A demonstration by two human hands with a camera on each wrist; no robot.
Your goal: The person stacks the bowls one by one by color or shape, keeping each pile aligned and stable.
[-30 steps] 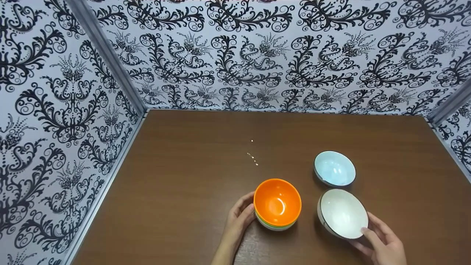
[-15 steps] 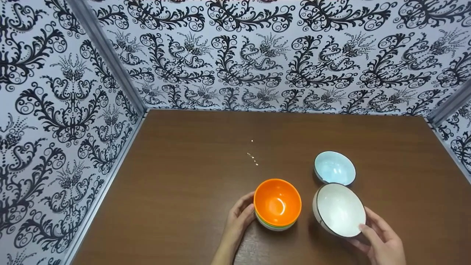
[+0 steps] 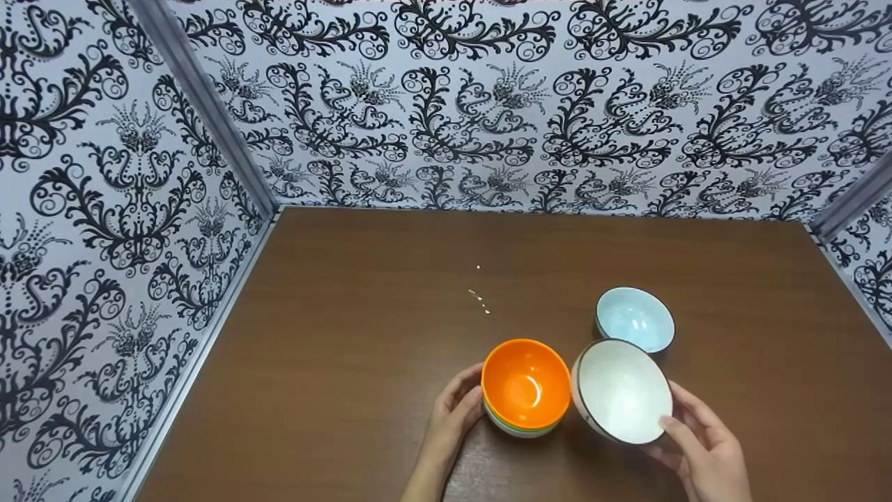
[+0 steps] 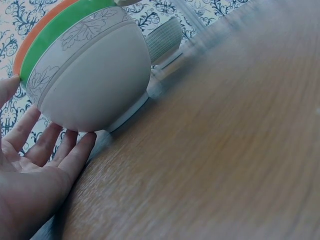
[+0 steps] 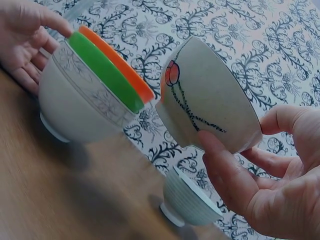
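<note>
An orange bowl (image 3: 526, 383) tops a nested stack, with a green bowl (image 5: 105, 70) under it and a white leaf-patterned bowl (image 4: 100, 80) at the bottom, standing on the table. My left hand (image 3: 451, 411) rests its thumb and fairly straight fingertips against the stack's left side. My right hand (image 3: 704, 446) holds a white bowl with a dark rim (image 3: 624, 390) by its right side, thumb at the rim and fingers beneath. A red tulip design shows on that bowl in the right wrist view. It hangs tilted, off the table, close to the right of the stack.
A pale blue bowl (image 3: 634, 319) stands on the brown table (image 3: 362, 314) behind the held bowl, which partly covers it in the head view. Several small pale marks (image 3: 479, 300) lie mid-table. Patterned walls (image 3: 488, 104) close off the back and sides.
My right hand has carried the white dark-rimmed bowl left and slightly away from me, up beside the stack, so it now overlaps the pale blue bowl. The left hand and stack stay still.
</note>
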